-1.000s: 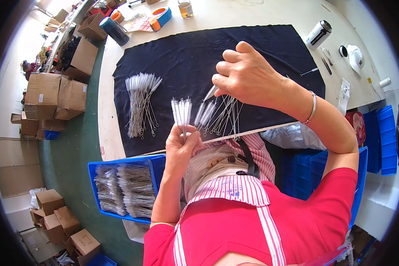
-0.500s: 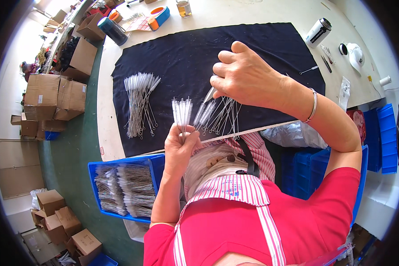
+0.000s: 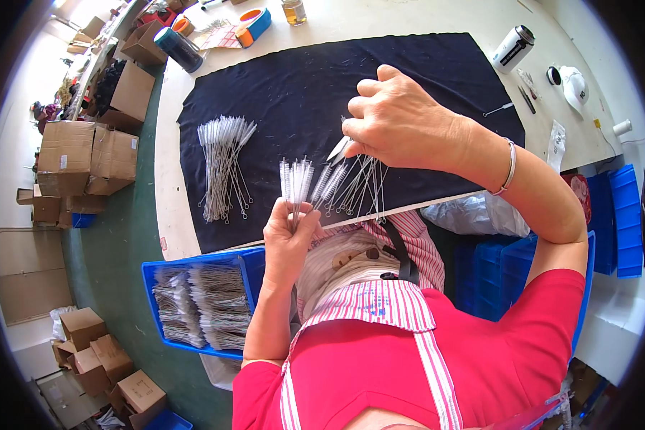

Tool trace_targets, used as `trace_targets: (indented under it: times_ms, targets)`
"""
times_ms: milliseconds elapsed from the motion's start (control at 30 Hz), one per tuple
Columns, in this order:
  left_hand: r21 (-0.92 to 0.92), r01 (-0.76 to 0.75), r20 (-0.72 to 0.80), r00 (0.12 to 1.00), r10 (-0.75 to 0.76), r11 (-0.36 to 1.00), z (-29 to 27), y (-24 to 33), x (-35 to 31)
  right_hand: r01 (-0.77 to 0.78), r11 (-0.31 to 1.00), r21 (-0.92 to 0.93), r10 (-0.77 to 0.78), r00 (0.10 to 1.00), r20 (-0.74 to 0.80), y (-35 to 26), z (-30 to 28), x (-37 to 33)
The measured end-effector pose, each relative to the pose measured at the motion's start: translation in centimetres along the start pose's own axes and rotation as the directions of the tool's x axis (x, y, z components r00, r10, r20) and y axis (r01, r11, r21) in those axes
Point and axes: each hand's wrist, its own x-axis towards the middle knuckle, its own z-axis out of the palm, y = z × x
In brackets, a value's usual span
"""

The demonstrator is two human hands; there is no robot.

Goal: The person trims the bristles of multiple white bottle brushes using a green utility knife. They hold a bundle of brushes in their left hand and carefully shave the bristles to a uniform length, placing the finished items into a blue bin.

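In my left hand (image 3: 288, 240) is a small bunch of tube brushes (image 3: 297, 183), white bristles up and thin wire stems in my closed fingers. A few of them lean to the right, apart from the rest. My right hand (image 3: 401, 122) is closed around scissors (image 3: 338, 149), whose pointed silver blades stand slightly apart just above the leaning bristles. Their handles are hidden in my fist. Under my right hand lies a pile of loose brushes (image 3: 369, 183), partly covered. Another brush pile (image 3: 226, 165) lies to the left on the black cloth (image 3: 287, 93).
A blue crate (image 3: 247, 269) packed with brushes (image 3: 222, 308) stands below the table's left front. On the table are a dark cup (image 3: 178, 49), a tape dispenser (image 3: 256, 27), a glass (image 3: 294, 12), a white bottle (image 3: 513, 49) and a white cap (image 3: 573, 87). Cardboard boxes (image 3: 68, 158) stand left.
The scissor blades have parted and now show as two points. My right hand has shifted only slightly, and my left still holds the brushes in nearly the same place.
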Motion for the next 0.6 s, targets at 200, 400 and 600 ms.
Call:
trace_targets:
  times_ms: [200, 400, 600]
  targets:
    - [0.038, -0.049, -0.013, 0.999, 0.049, 0.998, -0.24, -0.92, 0.13, 0.021, 1.0, -0.005, -0.021, 1.0, 0.007, 0.05, 0.29, 0.22]
    - [0.067, -0.049, -0.017, 0.999, 0.05, 0.997, -0.13, -0.76, 0.06, 0.029, 1.0, -0.003, -0.029, 1.0, 0.006, 0.1, 0.29, 0.14]
    - [0.101, -0.057, -0.021, 0.998, 0.06, 0.993, -0.21, -1.0, 0.08, 0.027, 1.0, 0.01, -0.028, 0.999, 0.021, 0.17, 0.61, 0.09]
